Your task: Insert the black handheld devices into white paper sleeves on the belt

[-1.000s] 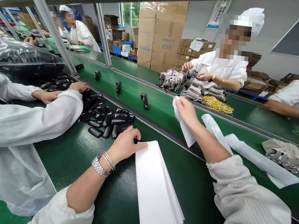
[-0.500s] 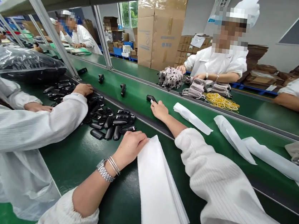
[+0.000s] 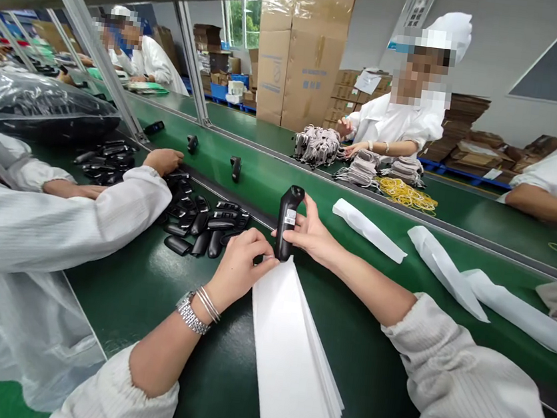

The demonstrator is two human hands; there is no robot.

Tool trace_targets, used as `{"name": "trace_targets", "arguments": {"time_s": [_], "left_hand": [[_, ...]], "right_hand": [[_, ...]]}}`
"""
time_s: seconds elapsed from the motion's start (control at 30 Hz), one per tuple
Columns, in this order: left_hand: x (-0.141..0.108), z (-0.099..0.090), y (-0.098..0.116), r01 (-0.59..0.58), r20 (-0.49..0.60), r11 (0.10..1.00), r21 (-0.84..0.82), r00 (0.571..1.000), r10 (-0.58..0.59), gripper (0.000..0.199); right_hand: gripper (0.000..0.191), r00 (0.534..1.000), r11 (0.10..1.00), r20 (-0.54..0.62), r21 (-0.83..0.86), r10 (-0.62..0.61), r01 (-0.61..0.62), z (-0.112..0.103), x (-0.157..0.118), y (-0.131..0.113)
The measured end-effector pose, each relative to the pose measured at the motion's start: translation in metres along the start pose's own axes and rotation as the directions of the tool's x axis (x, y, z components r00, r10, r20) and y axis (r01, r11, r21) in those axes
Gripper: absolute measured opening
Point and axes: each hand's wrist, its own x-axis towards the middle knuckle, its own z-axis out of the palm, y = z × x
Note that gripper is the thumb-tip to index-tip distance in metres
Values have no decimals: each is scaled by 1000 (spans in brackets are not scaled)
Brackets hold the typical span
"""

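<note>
Black handheld device (image 3: 287, 220) stands nearly upright in the right hand (image 3: 316, 235), its angled head up and a small pale label facing the wearer. The right thumb crosses its lower body while the fingers wrap behind from the right side. Its lower end comes down just beside the fingertips of the left hand (image 3: 242, 260), at the top end of a stack of white sleeves (image 3: 292, 351). The left hand has thumb and fingers drawn close together, pinching the stack's upper left corner. Whether the device's bottom is inside a sleeve's mouth or only above it is hard to tell, since the fingers cover that spot.

The stack lies lengthwise on the green work surface (image 3: 156, 309), its layers fanned toward the right. Left of the left hand, well short of touching, is a heap of black casings (image 3: 215, 243). Beyond the hands, similar devices (image 3: 235, 168) rest on the green belt (image 3: 265, 191); to the right on it lie separate white sleeves (image 3: 371, 231).
</note>
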Motion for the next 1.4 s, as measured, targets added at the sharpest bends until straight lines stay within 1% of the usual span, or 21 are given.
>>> {"name": "trace_targets", "arguments": {"time_s": [0.1,0.2,0.3,0.4,0.5,0.57,0.6,0.7,0.8,0.87,0.93,0.97,1.03,1.07,1.1,1.13,1.2,1.27,1.3,1.33,1.4], "left_hand": [[0,0,3,-28,-5,996,-84,1000,28,8],[-1,0,5,-23,2,992,-126,1000,23,5],[-1,-1,6,-12,-1,985,-174,1000,12,5],[-1,-2,10,-22,-32,977,-214,999,15,6],[-1,-4,15,-33,-116,981,-190,993,11,8],[-1,-5,17,-18,-176,988,-151,984,-9,9],[-2,-5,17,-4,-199,991,-134,980,-24,10],[-3,-5,15,46,-257,993,-112,963,-74,11],[-3,-3,12,87,-290,987,-135,949,-123,13],[-3,-2,11,107,-295,980,-167,943,-154,14],[-2,-2,10,112,-302,975,-190,938,-167,15],[-2,-2,9,112,-308,974,-195,936,-170,15],[-1,-1,9,116,-310,975,-191,935,-172,15],[-1,-1,8,122,-303,975,-185,937,-174,14],[-1,-1,8,129,-288,976,-176,941,-177,14],[-2,0,8,137,-264,977,-164,948,-177,13],[-3,1,8,150,-200,980,-129,964,-173,10],[-5,2,8,153,-129,985,-81,978,-162,8],[-6,3,8,149,-102,987,-58,983,-155,7],[-6,4,7,143,-78,989,-37,986,-146,7],[-7,5,6,133,-49,991,-7,990,-133,7]], "right_hand": [[117,998,999,-39,-3,-48,47,1,-1,6],[115,990,995,-100,5,-94,95,1,0,3],[109,983,991,-138,31,-121,126,2,-1,-3],[97,986,993,-118,28,-114,118,8,-4,1],[69,995,996,-62,-32,-81,79,20,-10,16],[44,1000,998,27,-63,-11,13,28,-16,24],[39,997,997,76,-69,25,-20,32,-19,26],[41,979,994,186,-87,80,-65,39,-26,25],[42,951,988,270,-84,148,-130,42,-29,21],[42,936,979,288,-29,201,-201,43,-29,18],[41,956,978,213,16,201,-209,40,-26,11],[40,975,985,145,18,167,-171,37,-23,5],[36,999,997,-25,-75,21,-23,23,-16,-10],[34,991,982,-106,-176,-82,62,12,-11,-19],[32,966,942,-173,-311,-190,130,0,-7,-27],[31,930,872,-225,-462,-290,160,-14,-2,-34],[27,837,677,-282,-723,-469,136,-41,6,-42],[22,768,476,-259,-877,-585,67,-64,12,-39],[24,756,396,-233,-918,-611,38,-71,14,-34],[29,762,337,-202,-941,-615,22,-75,14,-27],[42,808,278,-143,-960,-571,27,-75,14,-11]]}}
